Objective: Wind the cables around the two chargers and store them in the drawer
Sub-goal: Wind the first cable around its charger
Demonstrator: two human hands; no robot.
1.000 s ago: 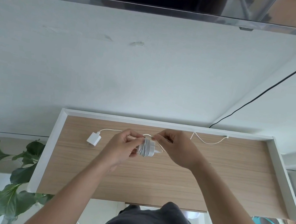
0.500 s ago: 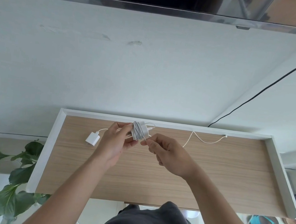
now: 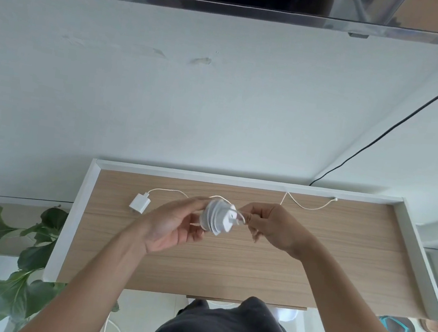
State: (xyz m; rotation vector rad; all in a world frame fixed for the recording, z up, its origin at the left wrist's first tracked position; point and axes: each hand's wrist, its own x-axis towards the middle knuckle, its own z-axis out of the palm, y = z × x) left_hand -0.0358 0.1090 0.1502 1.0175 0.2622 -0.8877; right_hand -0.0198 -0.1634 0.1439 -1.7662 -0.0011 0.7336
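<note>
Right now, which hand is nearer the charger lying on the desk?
Left. The left hand is just right of the loose charger, holding the wound charger; the right hand is farther right, beyond it.

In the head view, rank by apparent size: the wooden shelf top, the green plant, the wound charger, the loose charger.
1. Light wooden shelf top
2. Green leafy plant
3. White cable-wound charger, nearer the camera
4. Loose white charger
</note>
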